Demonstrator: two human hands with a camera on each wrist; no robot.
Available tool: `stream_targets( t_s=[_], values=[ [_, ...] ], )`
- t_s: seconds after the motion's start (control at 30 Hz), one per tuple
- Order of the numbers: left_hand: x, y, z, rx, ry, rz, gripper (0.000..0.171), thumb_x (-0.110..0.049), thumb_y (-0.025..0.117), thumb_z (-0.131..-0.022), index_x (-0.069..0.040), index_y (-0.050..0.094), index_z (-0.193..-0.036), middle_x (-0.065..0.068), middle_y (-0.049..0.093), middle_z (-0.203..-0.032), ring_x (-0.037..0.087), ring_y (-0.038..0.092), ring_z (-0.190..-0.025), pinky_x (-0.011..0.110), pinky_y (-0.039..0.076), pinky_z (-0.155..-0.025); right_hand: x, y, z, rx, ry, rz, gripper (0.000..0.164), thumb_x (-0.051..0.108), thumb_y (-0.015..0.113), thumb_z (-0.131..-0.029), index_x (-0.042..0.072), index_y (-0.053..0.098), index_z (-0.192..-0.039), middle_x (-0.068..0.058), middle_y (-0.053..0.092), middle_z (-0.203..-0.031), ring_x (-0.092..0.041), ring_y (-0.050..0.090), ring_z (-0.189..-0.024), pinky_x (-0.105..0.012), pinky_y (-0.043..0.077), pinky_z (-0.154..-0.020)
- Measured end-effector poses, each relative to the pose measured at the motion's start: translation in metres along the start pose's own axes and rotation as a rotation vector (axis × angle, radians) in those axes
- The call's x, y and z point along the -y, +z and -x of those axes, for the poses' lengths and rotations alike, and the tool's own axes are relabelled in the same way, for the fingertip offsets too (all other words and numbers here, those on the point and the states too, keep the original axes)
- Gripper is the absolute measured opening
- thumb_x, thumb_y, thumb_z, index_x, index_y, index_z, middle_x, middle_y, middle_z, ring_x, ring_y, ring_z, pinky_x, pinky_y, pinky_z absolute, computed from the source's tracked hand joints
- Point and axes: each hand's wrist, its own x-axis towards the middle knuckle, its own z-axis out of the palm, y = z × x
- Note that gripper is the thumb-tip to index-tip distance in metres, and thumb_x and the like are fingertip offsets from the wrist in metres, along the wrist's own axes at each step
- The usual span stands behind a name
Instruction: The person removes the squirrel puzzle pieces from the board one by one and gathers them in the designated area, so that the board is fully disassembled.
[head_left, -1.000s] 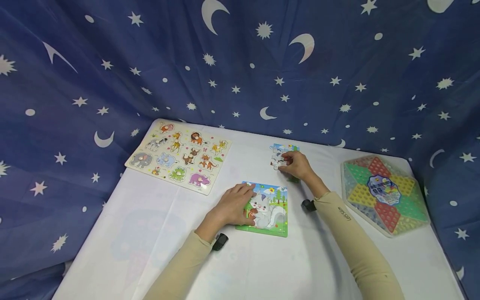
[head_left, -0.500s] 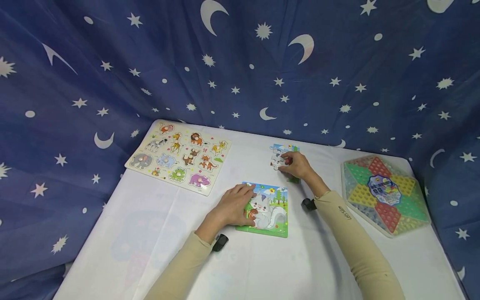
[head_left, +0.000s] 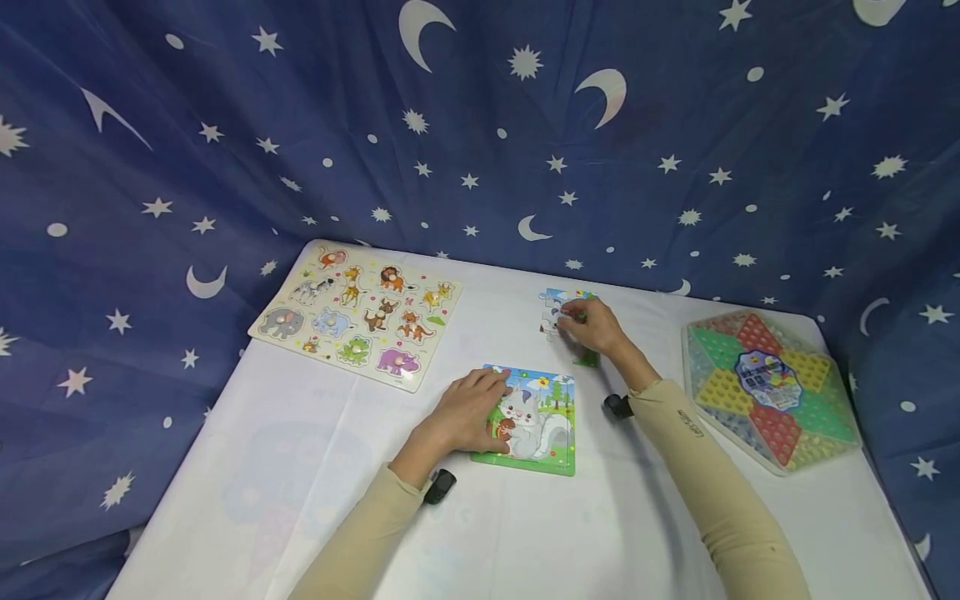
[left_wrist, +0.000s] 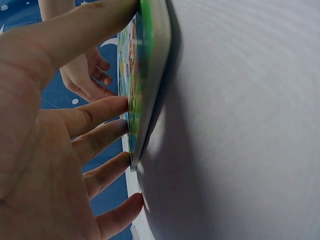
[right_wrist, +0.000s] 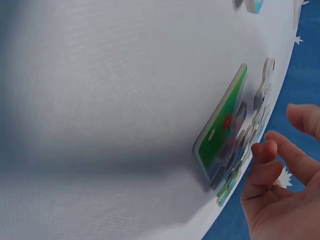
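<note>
My left hand [head_left: 468, 410] rests on the left part of a squirrel jigsaw puzzle [head_left: 536, 427], which lies on the white table. In the left wrist view the fingers [left_wrist: 102, 135] are spread and fairly straight, their tips along the board [left_wrist: 150, 65]. Farther back, my right hand [head_left: 592, 327] hovers over a group of loose jigsaw pieces [head_left: 553, 321] and partly hides them. Seen from the right wrist, this hand [right_wrist: 280, 185] has bent fingers, a thumb standing apart and nothing between them. A green jigsaw piece [right_wrist: 224, 120] lies tilted beside the other pieces.
An animal peg puzzle board [head_left: 360, 312] lies at the back left. On the right is a hexagonal game box [head_left: 768, 392] with coloured triangles. A blue curtain [head_left: 480, 125] with stars and moons hangs behind the table [head_left: 517, 542].
The right hand has lifted slightly off the pieces, its fingers shifting a little; more of the green piece shows below it. The left hand stays on the squirrel puzzle.
</note>
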Motion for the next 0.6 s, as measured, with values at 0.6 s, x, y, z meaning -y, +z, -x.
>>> stream_targets(
  t_s=[0.6],
  values=[
    [0.0, 0.0, 0.002, -0.017, 0.008, 0.017, 0.086, -0.051, 0.084, -0.071, -0.012, 0.051, -0.141, 0.006, 0.033, -0.157, 0.027, 0.029, -0.142, 0.048, 0.031, -0.111, 0.007, 0.012, -0.008, -0.003, -0.056, 0.239, 0.032, 0.022, 0.056, -0.099, 0.006, 0.069, -0.123, -0.026, 0.054, -0.121, -0.031, 0.053, -0.088, -0.045, 0.046, -0.07]
  ],
)
